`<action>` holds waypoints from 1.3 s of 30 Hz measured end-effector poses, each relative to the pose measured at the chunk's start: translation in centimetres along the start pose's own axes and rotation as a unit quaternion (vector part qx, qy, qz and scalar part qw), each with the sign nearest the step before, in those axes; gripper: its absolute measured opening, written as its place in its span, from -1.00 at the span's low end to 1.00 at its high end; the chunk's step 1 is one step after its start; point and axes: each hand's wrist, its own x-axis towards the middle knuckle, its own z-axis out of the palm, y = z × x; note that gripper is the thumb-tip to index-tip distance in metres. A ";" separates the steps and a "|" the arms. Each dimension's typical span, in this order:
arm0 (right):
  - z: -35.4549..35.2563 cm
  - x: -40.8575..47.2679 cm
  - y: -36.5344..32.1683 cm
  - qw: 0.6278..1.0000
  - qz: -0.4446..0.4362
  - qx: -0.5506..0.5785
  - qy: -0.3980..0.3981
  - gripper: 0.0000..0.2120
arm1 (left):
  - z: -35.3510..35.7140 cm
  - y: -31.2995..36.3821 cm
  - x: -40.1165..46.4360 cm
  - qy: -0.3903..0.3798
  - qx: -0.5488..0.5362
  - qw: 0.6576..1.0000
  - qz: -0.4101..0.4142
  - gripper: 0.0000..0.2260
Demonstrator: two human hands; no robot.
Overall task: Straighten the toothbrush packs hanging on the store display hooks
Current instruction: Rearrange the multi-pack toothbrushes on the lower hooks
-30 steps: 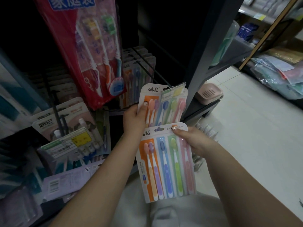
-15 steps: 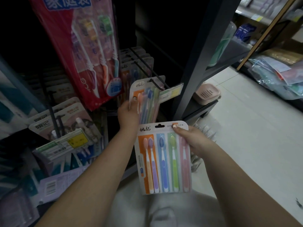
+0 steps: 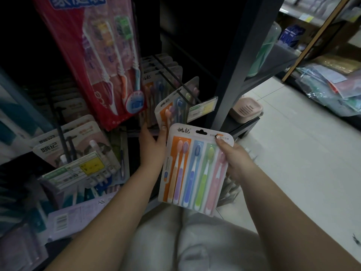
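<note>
My right hand [image 3: 236,159] holds a white pack of several coloured toothbrushes [image 3: 193,169] by its right edge, thumb near the hang hole, off the hooks. My left hand [image 3: 151,142] grips the lower edge of a like pack [image 3: 170,112] that hangs tilted on the black display hook [image 3: 175,81]. More of the same packs [image 3: 156,79] hang further back on that hook. A price tag [image 3: 202,109] sits at the hook's front end.
A big red toothbrush pack [image 3: 93,61] hangs at upper left. Lower left hooks carry other packs with a yellow-green price label [image 3: 78,171]. A dark shelf post [image 3: 238,65] stands right of the hook, a pink soap dish [image 3: 246,109] behind it. Tiled floor lies to the right.
The pack in my left hand has slid back along the hook and turned edge-on. My right hand has raised its pack up and nearer the hook.
</note>
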 end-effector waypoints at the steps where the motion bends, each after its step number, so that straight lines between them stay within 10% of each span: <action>1: 0.0 0.0 -0.2 1.000 0.001 0.011 0.005 -0.77 | -0.1 -0.3 -0.3 0.001 0.014 1.000 0.000 -0.54; 12: 0.8 -0.3 -0.8 0.999 0.007 0.029 0.014 -0.69 | -1.0 0.9 -1.1 -0.150 -0.036 0.981 -0.118 -0.86; 39: 1.2 -0.8 -1.1 0.976 -0.039 -0.164 0.141 -0.24 | -0.7 3.5 -1.4 -0.058 -0.123 0.987 -0.081 -0.88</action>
